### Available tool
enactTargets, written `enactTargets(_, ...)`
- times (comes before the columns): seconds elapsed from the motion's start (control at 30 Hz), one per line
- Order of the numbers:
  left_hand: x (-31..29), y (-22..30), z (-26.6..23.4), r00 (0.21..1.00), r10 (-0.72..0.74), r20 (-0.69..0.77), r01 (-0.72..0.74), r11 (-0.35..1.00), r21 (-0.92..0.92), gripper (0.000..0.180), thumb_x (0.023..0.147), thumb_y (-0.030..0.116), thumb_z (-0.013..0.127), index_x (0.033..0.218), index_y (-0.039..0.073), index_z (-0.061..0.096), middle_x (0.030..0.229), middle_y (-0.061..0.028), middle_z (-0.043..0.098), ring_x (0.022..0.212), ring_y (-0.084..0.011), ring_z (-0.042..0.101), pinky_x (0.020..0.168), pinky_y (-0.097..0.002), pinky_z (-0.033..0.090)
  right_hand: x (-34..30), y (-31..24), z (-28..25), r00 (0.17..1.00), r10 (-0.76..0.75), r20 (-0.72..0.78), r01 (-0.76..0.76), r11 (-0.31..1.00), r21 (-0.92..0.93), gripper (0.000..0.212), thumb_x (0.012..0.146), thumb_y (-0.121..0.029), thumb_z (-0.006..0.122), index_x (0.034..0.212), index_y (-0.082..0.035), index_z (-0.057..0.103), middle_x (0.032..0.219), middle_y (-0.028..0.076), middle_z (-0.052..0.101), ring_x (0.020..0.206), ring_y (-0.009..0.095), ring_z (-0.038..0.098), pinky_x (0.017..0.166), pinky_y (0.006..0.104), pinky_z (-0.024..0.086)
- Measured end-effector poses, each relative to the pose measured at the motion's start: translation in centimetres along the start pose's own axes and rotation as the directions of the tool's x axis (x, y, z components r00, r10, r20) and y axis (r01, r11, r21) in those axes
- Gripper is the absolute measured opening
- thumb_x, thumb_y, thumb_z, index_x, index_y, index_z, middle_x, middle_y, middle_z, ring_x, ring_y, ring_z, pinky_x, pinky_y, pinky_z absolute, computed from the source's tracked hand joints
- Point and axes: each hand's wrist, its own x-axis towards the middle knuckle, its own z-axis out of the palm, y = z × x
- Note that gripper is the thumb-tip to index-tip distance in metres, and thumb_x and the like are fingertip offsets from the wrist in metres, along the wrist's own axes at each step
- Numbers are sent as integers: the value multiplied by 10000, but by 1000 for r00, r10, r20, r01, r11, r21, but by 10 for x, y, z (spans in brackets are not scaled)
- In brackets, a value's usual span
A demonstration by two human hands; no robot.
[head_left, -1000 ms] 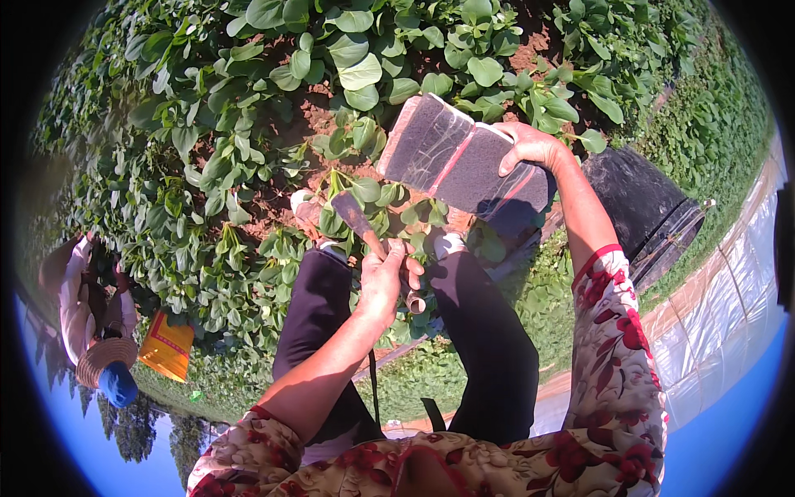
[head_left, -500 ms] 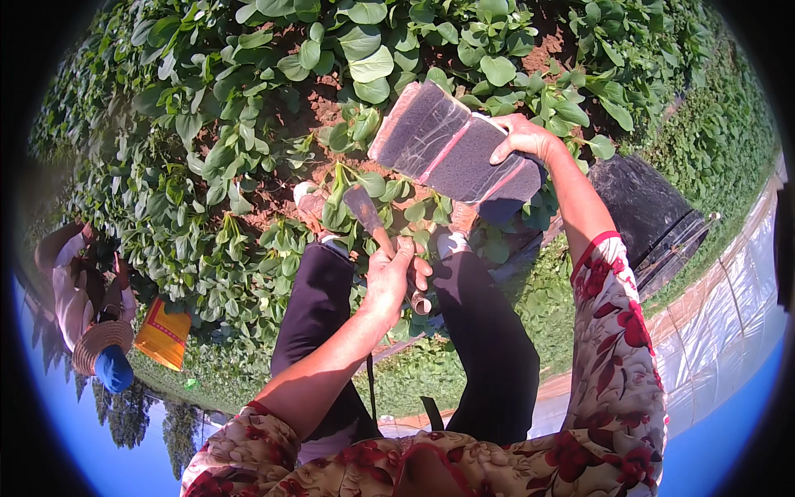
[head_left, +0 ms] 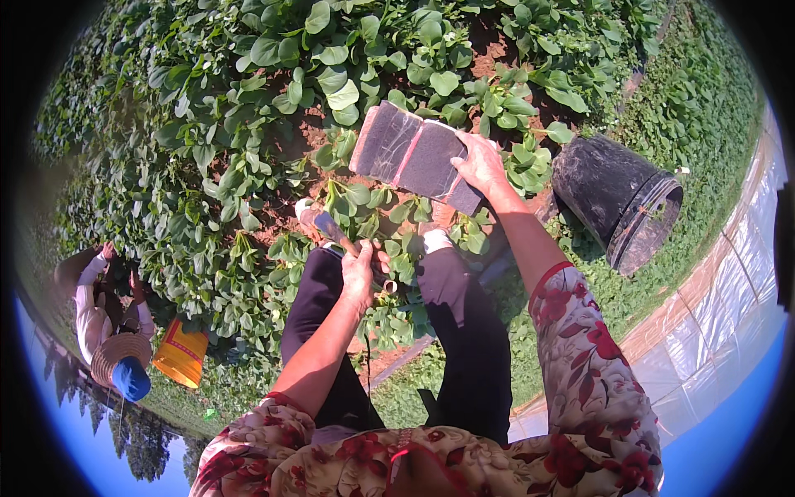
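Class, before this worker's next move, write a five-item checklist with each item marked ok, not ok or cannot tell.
1. Tool gripped in left hand: ok.
2. Dark pad held in right hand: ok.
3. Left hand free: not ok; it holds the tool.
4. Tool apart from left foot: cannot tell; they nearly overlap in view.
5. Co-worker apart from the tool: ok, off to the left.
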Motion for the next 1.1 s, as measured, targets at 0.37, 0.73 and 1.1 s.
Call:
enactTargets(0.37,-136,14,46,992,0,127,46,931,-363,266,1013,297,356,973,73,495,743,-54,528,699,-196,500,673,-355,421,-275,-140,-101,864,-99,493,-305,676,670,494,736,-314,724,1121,-49,565,1040,155,637,944,307,625,811,402,479)
enactTargets(0.73,-229,-7,145,846,-297,442,392,910,-138,362,1021,338,303,1078,37,496,992,-109,568,898,-251,561,804,-411,481,-358,-113,-216,919,186,349,-389,585,712,260,706,-227,683,827,-14,595,750,102,619,708,196,586,684,360,470)
enactTargets(1.1,-326,20,194,978,-84,190,31,963,266,352,983,405,403,1122,95,492,1140,-161,548,1056,-311,519,964,-455,386,-522,73,-105,643,765,38,-444,332,832,543,707,-226,765,1200,-83,587,1031,128,667,967,271,638,831,362,483)
